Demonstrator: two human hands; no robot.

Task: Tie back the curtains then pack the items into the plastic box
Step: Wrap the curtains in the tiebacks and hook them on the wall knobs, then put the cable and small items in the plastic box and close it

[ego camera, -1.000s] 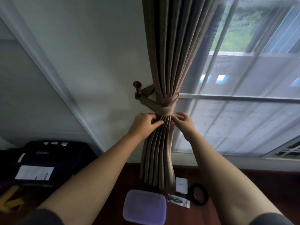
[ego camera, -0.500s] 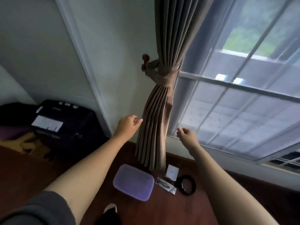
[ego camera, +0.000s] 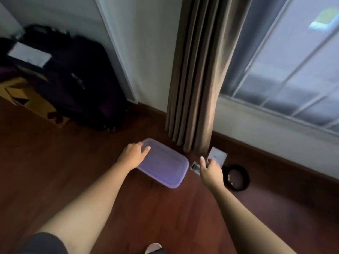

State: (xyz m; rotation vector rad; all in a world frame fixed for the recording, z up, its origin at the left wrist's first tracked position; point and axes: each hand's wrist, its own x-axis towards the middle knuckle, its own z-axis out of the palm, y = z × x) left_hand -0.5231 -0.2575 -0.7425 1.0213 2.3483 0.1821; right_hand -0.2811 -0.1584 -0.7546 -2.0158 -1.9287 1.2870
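Left hand (ego camera: 134, 155) rests loose fingers on the lidded box (ego camera: 163, 165) below the curtain (ego camera: 194, 88), right hand (ego camera: 211, 168) hovers loose and empty over the packet (ego camera: 195, 166); we judge packing unstarted, with card (ego camera: 218, 155) and ring (ego camera: 236, 177) unpacked and the tie-back out of view.

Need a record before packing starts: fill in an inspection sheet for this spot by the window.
Surface: dark wooden floor.
Job's things: purple plastic box, lid on; small packet, white card and black ring to its right; curtain hangs gathered, tie out of view.
Clutter: dark suitcase and cardboard box by the wall.
Hands: left hand touches the box's left corner; right hand hovers over the packet, holding nothing.
Cables: nothing seen for certain; the ring is too blurred to tell.
Surroundings: window at right.
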